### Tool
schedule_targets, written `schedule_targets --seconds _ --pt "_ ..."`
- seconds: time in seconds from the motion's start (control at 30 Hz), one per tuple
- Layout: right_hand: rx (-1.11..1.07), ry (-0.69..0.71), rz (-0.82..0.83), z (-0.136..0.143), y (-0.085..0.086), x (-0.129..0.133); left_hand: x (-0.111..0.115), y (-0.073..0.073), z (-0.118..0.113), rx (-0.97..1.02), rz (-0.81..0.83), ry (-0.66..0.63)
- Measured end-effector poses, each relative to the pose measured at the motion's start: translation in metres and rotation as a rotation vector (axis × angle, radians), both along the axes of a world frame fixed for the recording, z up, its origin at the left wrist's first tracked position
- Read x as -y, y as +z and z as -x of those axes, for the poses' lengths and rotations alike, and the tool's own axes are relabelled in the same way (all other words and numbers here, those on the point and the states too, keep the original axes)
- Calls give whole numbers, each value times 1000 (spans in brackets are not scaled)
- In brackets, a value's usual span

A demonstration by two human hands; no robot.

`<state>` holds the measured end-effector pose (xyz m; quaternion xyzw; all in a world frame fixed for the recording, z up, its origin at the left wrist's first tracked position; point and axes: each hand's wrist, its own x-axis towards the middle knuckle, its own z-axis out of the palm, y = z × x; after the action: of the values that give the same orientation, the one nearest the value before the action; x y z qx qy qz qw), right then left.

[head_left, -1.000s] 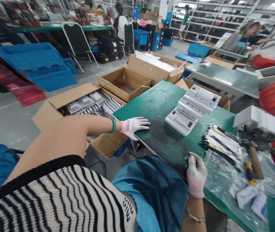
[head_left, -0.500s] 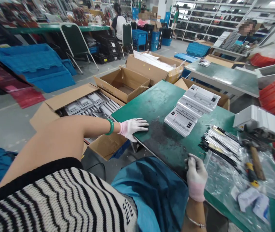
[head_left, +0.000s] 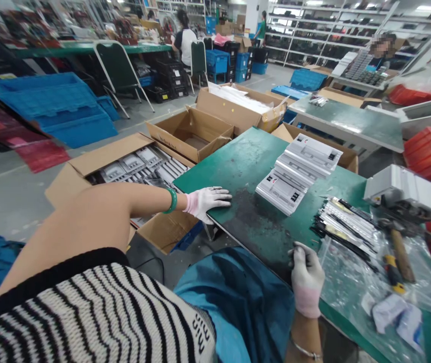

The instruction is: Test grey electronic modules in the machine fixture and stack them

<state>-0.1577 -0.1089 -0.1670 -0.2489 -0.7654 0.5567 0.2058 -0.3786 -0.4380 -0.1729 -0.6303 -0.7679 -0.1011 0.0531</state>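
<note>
My left hand (head_left: pixel 207 202), in a white and pink glove, lies flat on the left edge of the green table (head_left: pixel 238 156), fingers stretched out and holding nothing. At the table's near edge is my right hand (head_left: pixel 306 272), gloved too, with its fingers curled together; whatever they may hold is too small to make out. Silver metal housings (head_left: pixel 299 171) rest on the table beyond both hands. To the right of my right hand, thin metal strips and black pieces (head_left: pixel 346 227) lie on clear plastic.
A hammer (head_left: pixel 402 254), a yellow-black tool (head_left: pixel 393 272) and a grey metal block (head_left: pixel 407 191) are at the right. Left of the table stand a carton of metal parts (head_left: pixel 79 169) and an open carton (head_left: pixel 170 138). A person (head_left: pixel 384 50) is at the far right.
The camera view has shifted very slightly. Both hands keep their places on the table, and the objects there have not moved.
</note>
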Motion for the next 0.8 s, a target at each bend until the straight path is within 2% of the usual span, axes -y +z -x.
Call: schedule_targets --seconds 0.33,0.8 --pt "-6 0 11 1 2 1 0 0 1 -14 -31 -25" --pt "-9 -1 44 -1 0 1 0 1 -1 28 2 9"
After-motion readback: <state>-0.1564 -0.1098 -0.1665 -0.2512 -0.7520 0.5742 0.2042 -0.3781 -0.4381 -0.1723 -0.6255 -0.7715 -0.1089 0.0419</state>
